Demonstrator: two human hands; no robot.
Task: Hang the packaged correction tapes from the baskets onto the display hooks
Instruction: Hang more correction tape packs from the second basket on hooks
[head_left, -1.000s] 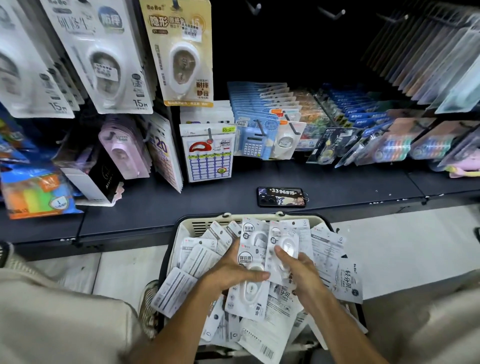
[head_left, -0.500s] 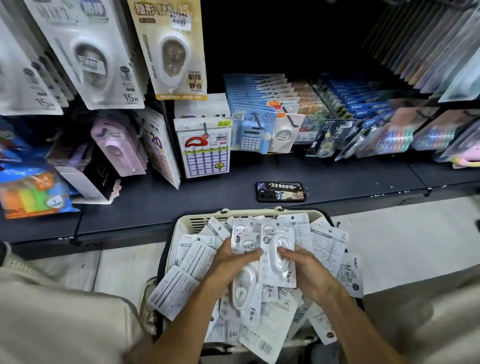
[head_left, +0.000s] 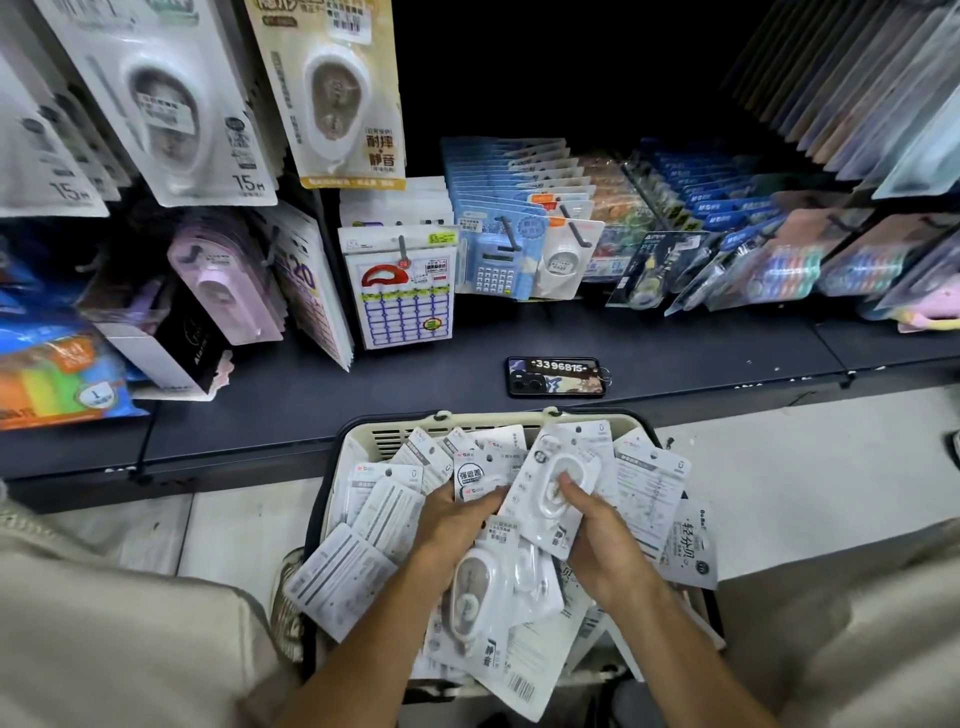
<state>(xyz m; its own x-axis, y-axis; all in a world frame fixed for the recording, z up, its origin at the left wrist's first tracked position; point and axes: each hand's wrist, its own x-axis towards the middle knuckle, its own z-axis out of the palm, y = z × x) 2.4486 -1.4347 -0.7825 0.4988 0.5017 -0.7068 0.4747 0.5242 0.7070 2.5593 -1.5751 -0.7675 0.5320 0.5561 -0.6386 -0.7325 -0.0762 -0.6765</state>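
A cream basket (head_left: 470, 420) with a dark rim stands on the floor below the shelf, heaped with white packaged correction tapes. My right hand (head_left: 597, 540) pinches one white correction tape pack (head_left: 558, 483) by its lower part, tilted up over the heap. My left hand (head_left: 457, 525) grips a small stack of packs (head_left: 475, 478), its fingers curled round them. Another pack (head_left: 480, 597) lies face up just below my hands. Similar packs hang on display hooks at the upper left, a yellow-carded one (head_left: 337, 93) among them.
A phone (head_left: 556, 376) lies flat on the dark shelf (head_left: 363, 395) just behind the basket. Label sheets (head_left: 400, 291), a blue calculator pack (head_left: 493, 265) and several coloured tape packs hang on hooks along the shelf back. Pale floor tiles (head_left: 805, 478) lie to the right.
My right hand has lifted its pack up and to the right, away from the stack in my left hand. The view has dipped slightly downward.
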